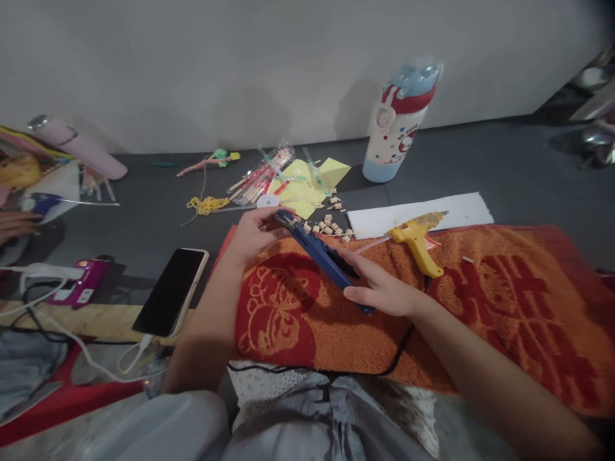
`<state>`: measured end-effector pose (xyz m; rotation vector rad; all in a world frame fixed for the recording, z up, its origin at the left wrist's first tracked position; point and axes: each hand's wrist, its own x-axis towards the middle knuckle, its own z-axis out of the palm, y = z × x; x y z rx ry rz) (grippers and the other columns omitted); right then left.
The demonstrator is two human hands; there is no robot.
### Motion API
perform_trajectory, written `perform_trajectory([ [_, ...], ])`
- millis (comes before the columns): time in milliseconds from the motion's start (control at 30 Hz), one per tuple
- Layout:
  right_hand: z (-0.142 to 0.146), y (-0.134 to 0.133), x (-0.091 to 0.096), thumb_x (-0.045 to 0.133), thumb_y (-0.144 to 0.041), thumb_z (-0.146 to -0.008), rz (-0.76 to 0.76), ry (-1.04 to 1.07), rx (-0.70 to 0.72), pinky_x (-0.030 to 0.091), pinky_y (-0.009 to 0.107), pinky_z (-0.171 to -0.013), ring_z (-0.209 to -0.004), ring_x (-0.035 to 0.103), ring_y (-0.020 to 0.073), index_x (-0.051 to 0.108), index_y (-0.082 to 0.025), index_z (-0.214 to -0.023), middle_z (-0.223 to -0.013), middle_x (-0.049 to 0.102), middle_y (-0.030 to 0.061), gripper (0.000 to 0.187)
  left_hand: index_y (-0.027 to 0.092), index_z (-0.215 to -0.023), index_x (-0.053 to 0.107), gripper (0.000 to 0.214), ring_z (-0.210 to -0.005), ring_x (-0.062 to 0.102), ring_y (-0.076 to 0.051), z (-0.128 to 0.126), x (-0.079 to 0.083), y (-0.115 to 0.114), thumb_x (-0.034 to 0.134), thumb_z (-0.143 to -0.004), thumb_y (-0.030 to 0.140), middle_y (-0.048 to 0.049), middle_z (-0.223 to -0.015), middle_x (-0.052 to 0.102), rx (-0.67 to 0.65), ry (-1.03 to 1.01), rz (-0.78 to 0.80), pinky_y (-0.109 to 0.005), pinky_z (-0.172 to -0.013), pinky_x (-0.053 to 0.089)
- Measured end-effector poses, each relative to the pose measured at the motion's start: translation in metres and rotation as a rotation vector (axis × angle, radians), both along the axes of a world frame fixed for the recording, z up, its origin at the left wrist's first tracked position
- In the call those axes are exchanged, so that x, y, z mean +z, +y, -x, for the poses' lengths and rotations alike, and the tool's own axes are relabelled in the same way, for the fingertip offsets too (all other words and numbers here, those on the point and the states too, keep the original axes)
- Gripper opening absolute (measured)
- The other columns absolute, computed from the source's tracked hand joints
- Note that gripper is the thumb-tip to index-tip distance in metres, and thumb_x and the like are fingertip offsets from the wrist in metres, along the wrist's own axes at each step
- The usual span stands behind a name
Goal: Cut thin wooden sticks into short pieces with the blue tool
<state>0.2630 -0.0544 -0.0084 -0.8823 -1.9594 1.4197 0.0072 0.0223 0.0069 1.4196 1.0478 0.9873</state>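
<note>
A long dark blue plier-like tool slants over the orange towel, its darker metallic head up at the left. My left hand is closed about that head end, and its fingertips are partly hidden. Around the handle end at the lower right, my right hand grips with thumb and fingers. Whatever may sit in the jaws is too small to make out. Just behind the tool lies a cluster of small cut wooden pieces. A yellow hot glue gun rests to the right of my right hand.
The red and orange towel covers the table's front. Behind are a white board, yellow paper, bagged sticks and a bottle. A phone charges left, near a purple power strip. Another person's hand shows far left.
</note>
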Motion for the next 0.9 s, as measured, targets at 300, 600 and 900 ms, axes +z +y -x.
perform_trajectory([
  [300, -0.0016, -0.0004, -0.0038, 0.054, -0.063, -0.082, 0.034, 0.021, 0.014, 0.042, 0.049, -0.106, -0.127, 0.051, 0.0315, 0.039, -0.021, -0.142, -0.14, 0.052, 0.0124, 0.075, 0.013, -0.089, 0.071, 0.044, -0.08, 0.069, -0.019, -0.0011, -0.0012, 0.0018, 0.085, -0.053, 0.036, -0.0067, -0.084, 0.072, 0.033, 0.027, 0.0, -0.032, -0.077, 0.058],
  [600, 0.0033, -0.0019, -0.0028, 0.053, -0.057, -0.085, -0.103, -0.019, -0.094, 0.037, 0.05, -0.11, -0.133, 0.044, 0.0329, 0.031, -0.02, -0.146, -0.147, 0.044, 0.0138, 0.075, 0.012, -0.08, 0.072, 0.041, -0.057, 0.064, -0.015, -0.0071, 0.0016, 0.0001, 0.081, -0.058, 0.046, -0.0048, -0.066, 0.07, 0.056, 0.077, -0.03, -0.025, -0.056, 0.054],
  [900, 0.0022, -0.0023, -0.0095, 0.051, -0.06, -0.085, -0.169, -0.07, -0.148, 0.034, 0.053, -0.111, -0.135, 0.042, 0.0347, 0.03, -0.016, -0.145, -0.147, 0.042, 0.0187, 0.077, 0.013, -0.062, 0.067, 0.04, -0.042, 0.058, -0.012, -0.008, 0.007, -0.0034, 0.076, -0.065, 0.051, -0.0033, -0.05, 0.064, 0.017, 0.098, 0.019, -0.021, -0.041, 0.046],
])
